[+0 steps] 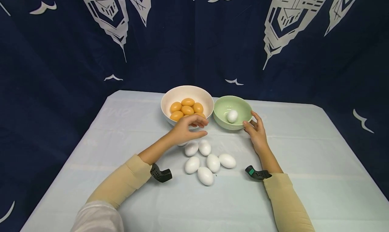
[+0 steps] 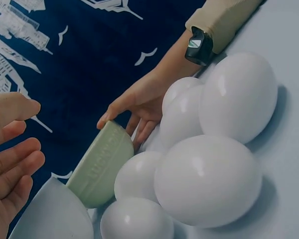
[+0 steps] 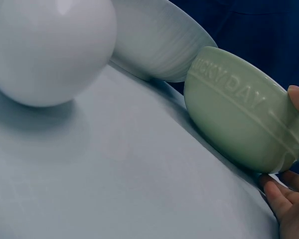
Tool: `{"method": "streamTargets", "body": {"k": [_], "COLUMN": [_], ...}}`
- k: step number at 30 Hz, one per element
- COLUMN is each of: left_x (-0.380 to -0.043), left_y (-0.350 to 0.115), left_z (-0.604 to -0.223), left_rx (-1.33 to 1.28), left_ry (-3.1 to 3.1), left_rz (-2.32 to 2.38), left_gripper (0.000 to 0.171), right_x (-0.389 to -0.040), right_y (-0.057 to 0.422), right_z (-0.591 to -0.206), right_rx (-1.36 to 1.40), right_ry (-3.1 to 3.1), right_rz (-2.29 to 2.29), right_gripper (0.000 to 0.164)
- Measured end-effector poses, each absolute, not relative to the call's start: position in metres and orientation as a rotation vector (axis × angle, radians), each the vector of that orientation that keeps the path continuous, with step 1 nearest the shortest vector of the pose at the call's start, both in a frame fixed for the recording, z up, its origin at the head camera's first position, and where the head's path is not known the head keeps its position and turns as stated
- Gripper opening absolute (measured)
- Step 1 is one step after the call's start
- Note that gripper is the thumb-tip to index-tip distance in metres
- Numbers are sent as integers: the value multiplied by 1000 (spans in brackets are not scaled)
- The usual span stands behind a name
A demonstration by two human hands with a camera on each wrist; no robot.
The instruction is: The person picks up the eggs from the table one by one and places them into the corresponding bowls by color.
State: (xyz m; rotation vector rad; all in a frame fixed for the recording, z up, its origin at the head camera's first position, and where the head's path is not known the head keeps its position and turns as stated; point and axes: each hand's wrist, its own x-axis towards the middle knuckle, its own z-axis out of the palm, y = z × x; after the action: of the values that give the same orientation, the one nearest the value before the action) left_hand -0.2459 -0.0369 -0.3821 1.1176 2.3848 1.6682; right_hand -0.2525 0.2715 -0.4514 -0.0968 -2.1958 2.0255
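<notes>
Green bowl (image 1: 222, 107), white egg (image 1: 232, 116) inside (right hand (image 1: 257, 133) holding bowl)

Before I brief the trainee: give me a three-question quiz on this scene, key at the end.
1. Multiple choice: which of the hands grips the glossy light green round bowl? A) left B) right C) both D) neither
2. True or false: the light green bowl is empty.
3. Fill in: the visible contents of the wider round bowl with a cream inside are coloured ____.

Key:
1. B, the right hand.
2. False; one smooth white egg-shaped object lies in it.
3. Orange; they are smooth egg-shaped objects.
</notes>
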Motion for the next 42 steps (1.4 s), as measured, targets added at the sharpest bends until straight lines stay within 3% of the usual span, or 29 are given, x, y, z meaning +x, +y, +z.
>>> {"method": "streamTargets", "body": {"k": [23,42], "left_x": [-227,-233], "left_y": [-99,-105], "left_z": [-421,-456], "left_rx": [741,737], "left_ry": [2459,2643], "left_rz": [1781,1614], "left_gripper": [29,45], "right_x": [-254,-255], "right_y": [270,273], "right_z": [-451,-454], "right_rx": [-88,-94], "right_ry": [-2195,-2194], "right_rz": [2027,2033], "right_gripper": [67,68]}}
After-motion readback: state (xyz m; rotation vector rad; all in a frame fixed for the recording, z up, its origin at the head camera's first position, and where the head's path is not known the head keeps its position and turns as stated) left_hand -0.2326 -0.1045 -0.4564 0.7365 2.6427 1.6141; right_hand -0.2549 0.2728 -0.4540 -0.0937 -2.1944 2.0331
